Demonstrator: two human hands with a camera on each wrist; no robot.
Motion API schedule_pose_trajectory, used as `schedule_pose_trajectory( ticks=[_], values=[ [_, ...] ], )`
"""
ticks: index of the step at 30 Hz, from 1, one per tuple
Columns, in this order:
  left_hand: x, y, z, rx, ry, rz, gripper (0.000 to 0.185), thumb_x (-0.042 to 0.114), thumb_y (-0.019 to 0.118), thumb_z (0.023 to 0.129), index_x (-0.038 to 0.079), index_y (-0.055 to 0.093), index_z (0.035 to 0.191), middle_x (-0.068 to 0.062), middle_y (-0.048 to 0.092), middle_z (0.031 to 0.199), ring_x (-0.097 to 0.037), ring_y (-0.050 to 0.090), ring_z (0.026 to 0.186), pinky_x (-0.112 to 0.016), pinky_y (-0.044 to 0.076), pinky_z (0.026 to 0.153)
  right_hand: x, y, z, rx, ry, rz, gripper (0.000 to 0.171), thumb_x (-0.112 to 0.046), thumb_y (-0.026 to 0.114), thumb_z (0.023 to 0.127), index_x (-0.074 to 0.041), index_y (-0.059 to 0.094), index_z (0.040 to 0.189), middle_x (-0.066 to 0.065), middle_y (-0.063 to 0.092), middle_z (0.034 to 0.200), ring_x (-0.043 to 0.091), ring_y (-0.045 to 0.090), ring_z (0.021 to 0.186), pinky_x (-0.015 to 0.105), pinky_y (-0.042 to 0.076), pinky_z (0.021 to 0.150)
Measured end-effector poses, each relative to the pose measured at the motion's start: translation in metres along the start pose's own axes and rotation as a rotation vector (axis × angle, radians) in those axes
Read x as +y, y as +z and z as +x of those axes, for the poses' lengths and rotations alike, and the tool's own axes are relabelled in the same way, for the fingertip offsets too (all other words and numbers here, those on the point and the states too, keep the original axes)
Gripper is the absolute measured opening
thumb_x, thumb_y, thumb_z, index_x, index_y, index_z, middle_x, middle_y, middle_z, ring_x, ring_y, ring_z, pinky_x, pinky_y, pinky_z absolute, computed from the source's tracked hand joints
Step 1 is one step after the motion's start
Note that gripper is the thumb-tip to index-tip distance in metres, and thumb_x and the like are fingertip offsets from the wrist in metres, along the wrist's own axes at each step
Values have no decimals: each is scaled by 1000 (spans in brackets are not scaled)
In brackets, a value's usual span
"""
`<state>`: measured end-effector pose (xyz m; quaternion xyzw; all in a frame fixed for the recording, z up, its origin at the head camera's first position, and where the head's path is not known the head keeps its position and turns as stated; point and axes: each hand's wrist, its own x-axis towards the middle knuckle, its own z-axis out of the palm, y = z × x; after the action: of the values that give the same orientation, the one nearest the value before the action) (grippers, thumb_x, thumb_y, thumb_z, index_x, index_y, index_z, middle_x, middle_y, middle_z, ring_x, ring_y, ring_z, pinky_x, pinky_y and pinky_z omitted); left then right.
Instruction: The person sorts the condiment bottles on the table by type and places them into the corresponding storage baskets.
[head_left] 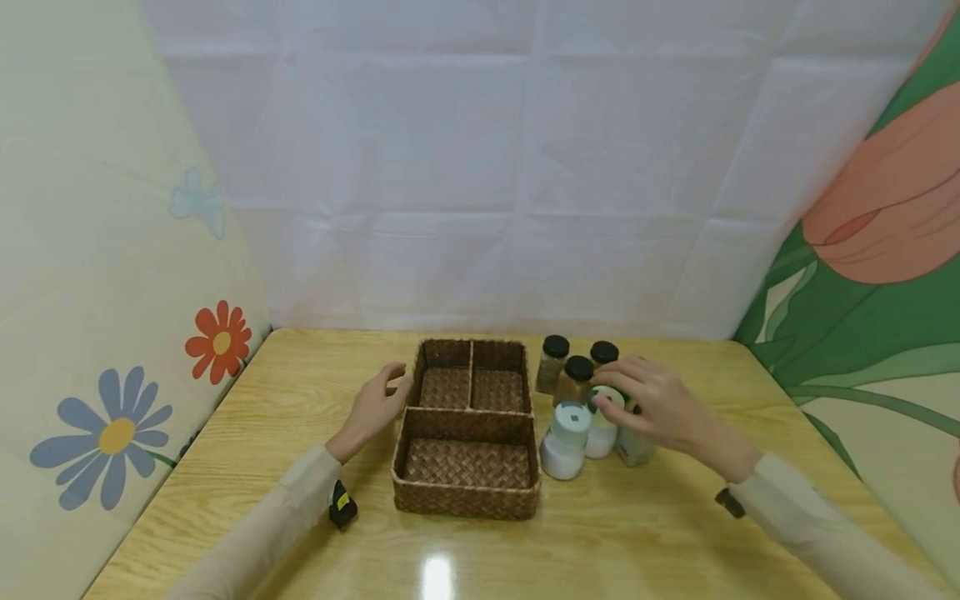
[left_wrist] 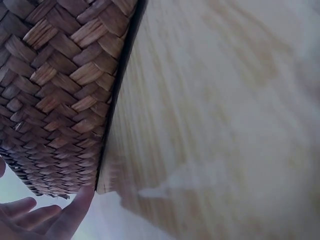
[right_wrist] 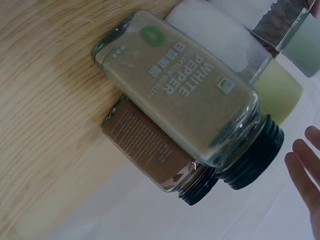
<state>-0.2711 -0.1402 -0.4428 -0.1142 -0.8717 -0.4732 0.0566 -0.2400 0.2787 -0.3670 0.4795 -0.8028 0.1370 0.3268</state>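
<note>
A brown woven basket (head_left: 465, 502) with three compartments sits mid-table. My left hand (head_left: 372, 410) is at its left side, fingers loosely bent; in the left wrist view a fingertip lies right at the basket wall (left_wrist: 60, 90). My right hand (head_left: 663, 407) hovers over a cluster of jars, fingers spread and holding nothing. Under it stand a white-filled jar with a light green lid (head_left: 602, 437) and a clear jar (head_left: 636, 452) whose top is hidden. The right wrist view shows a white pepper jar (right_wrist: 175, 85) with a black cap, beside a brown-filled jar (right_wrist: 147, 147).
A white-filled jar with a pale blue lid (head_left: 562, 457) stands close to the basket's right side. Several black-capped spice jars, one at the back (head_left: 553, 368), stand behind it. A black object with a yellow mark (head_left: 342, 506) is by the left sleeve. A white cloth (head_left: 480, 167) hangs behind.
</note>
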Motion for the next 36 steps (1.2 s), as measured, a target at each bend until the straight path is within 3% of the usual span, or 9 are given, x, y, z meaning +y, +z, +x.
schedule_pose_trajectory(
  ticks=[4,15,20,28,31,33,36],
  values=[
    [0,2,0,-9,-6,21,54,35,48,106,0,43,147,-22,46,146,-43,58,117,-53,52,91,-2,3,2,-3,-8,12,50,-45,43,105,-5,73,103,9,69,103,24,65,89,43,56,69],
    [5,9,2,-49,-50,34,51,28,44,107,-5,41,146,-26,48,143,-43,55,120,-54,49,95,-8,11,7,-38,-12,19,53,-48,44,104,-3,72,105,11,69,104,25,66,93,47,57,77],
    [6,11,4,-90,-85,45,53,30,37,109,-6,37,148,-28,46,143,-44,49,127,-57,43,100,-13,13,7,-109,8,45,47,-46,50,103,-5,70,113,10,68,112,25,64,102,53,53,87],
    [8,11,3,-103,-78,61,53,27,34,109,-8,35,149,-29,42,147,-45,43,132,-58,38,105,-19,18,6,-233,34,83,38,-37,64,97,-11,64,126,6,63,121,24,61,107,48,54,85],
    [9,11,2,-94,-69,71,52,26,34,109,-9,36,148,-31,49,138,-44,54,119,-57,42,102,-20,20,6,-290,57,73,43,-38,66,96,-12,62,129,5,62,124,25,60,111,49,52,89],
    [9,11,2,-97,-69,71,52,25,33,109,-8,35,149,-33,57,122,-46,58,100,-54,44,97,-22,21,6,-325,78,59,45,-41,66,95,-12,62,130,4,62,125,26,60,112,50,52,90],
    [9,12,1,-99,-63,69,51,23,33,109,-9,35,149,-33,56,124,-43,57,96,-53,44,97,-24,20,7,-368,113,58,48,-42,68,93,-11,63,129,4,65,121,27,61,110,50,52,89]
  ],
)
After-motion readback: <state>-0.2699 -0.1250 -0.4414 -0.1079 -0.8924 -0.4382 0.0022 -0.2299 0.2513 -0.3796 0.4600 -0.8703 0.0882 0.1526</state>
